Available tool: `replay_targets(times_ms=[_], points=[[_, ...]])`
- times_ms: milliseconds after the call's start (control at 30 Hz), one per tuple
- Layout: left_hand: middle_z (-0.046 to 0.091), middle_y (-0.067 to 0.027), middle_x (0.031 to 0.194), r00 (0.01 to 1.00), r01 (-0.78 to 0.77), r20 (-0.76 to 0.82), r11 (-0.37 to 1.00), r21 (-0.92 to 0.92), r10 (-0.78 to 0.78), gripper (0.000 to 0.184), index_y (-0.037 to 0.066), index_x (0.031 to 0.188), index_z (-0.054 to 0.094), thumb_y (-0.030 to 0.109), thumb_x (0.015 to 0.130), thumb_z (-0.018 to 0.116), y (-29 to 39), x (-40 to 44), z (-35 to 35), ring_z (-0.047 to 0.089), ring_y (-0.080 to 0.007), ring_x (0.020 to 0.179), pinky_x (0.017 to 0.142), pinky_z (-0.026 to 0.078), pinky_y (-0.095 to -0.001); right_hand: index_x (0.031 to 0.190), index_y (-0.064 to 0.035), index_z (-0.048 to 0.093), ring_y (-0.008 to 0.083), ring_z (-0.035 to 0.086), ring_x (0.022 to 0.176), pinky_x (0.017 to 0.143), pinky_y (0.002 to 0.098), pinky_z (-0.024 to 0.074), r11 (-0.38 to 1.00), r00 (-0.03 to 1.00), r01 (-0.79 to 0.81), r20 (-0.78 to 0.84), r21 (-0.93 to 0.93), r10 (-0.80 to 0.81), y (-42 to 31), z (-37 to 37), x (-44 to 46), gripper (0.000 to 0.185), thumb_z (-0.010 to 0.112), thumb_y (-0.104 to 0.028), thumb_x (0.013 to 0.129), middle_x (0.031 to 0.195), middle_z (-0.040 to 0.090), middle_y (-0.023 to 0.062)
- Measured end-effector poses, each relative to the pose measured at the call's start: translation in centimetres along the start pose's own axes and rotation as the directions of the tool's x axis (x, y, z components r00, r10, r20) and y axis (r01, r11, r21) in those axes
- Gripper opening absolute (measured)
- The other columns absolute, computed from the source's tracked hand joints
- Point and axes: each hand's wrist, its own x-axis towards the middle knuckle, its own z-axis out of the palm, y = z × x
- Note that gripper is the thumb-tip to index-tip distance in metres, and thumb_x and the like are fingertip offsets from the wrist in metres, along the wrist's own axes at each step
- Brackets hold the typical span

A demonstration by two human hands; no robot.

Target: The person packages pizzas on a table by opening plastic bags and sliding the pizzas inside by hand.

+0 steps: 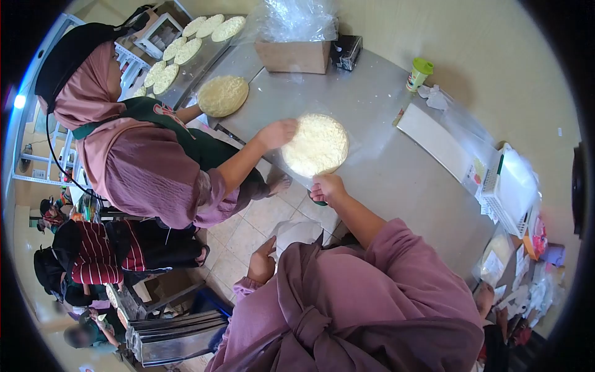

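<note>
Head view: the right hand (pixel 329 188) has its fingers curled closed, pinching the clear plastic (pixel 302 179) at the near edge of a shred-topped pizza base (pixel 315 146), while the left hand (pixel 262 265) has partly bent fingers beside a translucent plastic sheet (pixel 299 232), whether gripping it I cannot tell. The pizza base lies flat at the steel table (pixel 384 180)'s near edge, a co-worker's hand (pixel 278 133) touching its left rim; beyond, a cardboard box (pixel 293 57) holds clear bags (pixel 297 22).
</note>
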Motion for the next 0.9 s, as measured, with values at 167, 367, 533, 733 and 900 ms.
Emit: replay_targets(times_ms=[167, 367, 533, 733, 900], points=[[0.055, -0.0244, 0.110, 0.996, -0.088, -0.012, 0.996, 0.021, 0.088, 0.063, 0.002, 0.123, 0.045, -0.013, 0.062, 0.037, 0.4, 0.6, -0.3, 0.061, -0.0295, 0.094, 0.078, 0.048, -0.0338, 0.076, -0.0042, 0.052, 0.0166, 0.050, 0.053, 0.049, 0.0305, 0.0475, 0.964, 0.974, 0.213, -0.117, 0.159, -0.196, -0.8, -3.8, -1.0, 0.012, 0.057, -0.014, 0.073, 0.063, 0.049, 0.0047], [0.055, -0.0239, 0.110, 0.990, -0.138, -0.012, 0.990, 0.031, 0.138, 0.062, 0.001, 0.122, 0.046, -0.013, 0.063, 0.038, 2.8, 1.3, -1.7, 0.061, -0.0293, 0.093, 0.078, 0.048, -0.0322, 0.064, -0.0062, 0.051, 0.0138, 0.047, 0.057, 0.050, 0.0265, 0.0384, 0.844, 0.855, 0.515, -0.162, 0.150, -0.493, -0.1, -14.3, -3.0, 0.006, 0.053, -0.010, 0.069, 0.065, 0.050, 0.0032], [0.049, -0.0164, 0.123, 0.996, -0.034, -0.078, 0.999, -0.024, 0.032, 0.063, 0.000, 0.126, 0.043, -0.016, 0.066, 0.033, 5.8, 1.9, -5.8, 0.057, -0.0254, 0.102, 0.065, 0.051, -0.0259, 0.083, -0.0025, 0.055, 0.0246, 0.058, 0.078, 0.069, 0.0355, 0.0487, 0.600, 0.935, 0.262, -0.046, 0.756, -0.351, -1.7, -16.4, -8.7, 0.016, 0.051, -0.017, 0.077, 0.086, 0.061, 0.0113], [0.045, -0.0128, 0.128, 0.976, -0.169, -0.166, 0.969, -0.178, 0.140, 0.064, 0.001, 0.129, 0.039, -0.016, 0.068, 0.030, 12.1, 2.9, -10.2, 0.054, -0.0239, 0.105, 0.067, 0.050, -0.0251, 0.117, 0.0059, 0.044, 0.0308, 0.057, 0.098, 0.089, 0.0420, 0.0451, 0.836, 0.960, 0.092, 0.174, 0.541, -0.218, -0.7, -17.0, -6.8, 0.049, 0.053, -0.022, 0.078, 0.108, 0.057, 0.0184], [0.043, -0.0133, 0.130, 0.940, -0.313, -0.187, 0.941, -0.131, 0.286, 0.066, 0.002, 0.130, 0.038, -0.016, 0.067, 0.032, 17.6, 5.8, -9.3, 0.053, -0.0244, 0.106, 0.073, 0.049, -0.0250, 0.116, 0.0074, 0.044, 0.0318, 0.058, 0.096, 0.088, 0.0420, 0.0462, 0.741, 0.926, 0.016, 0.269, 0.671, -0.264, -0.3, -16.8, -6.4, 0.047, 0.052, -0.017, 0.076, 0.108, 0.056, 0.0213]])
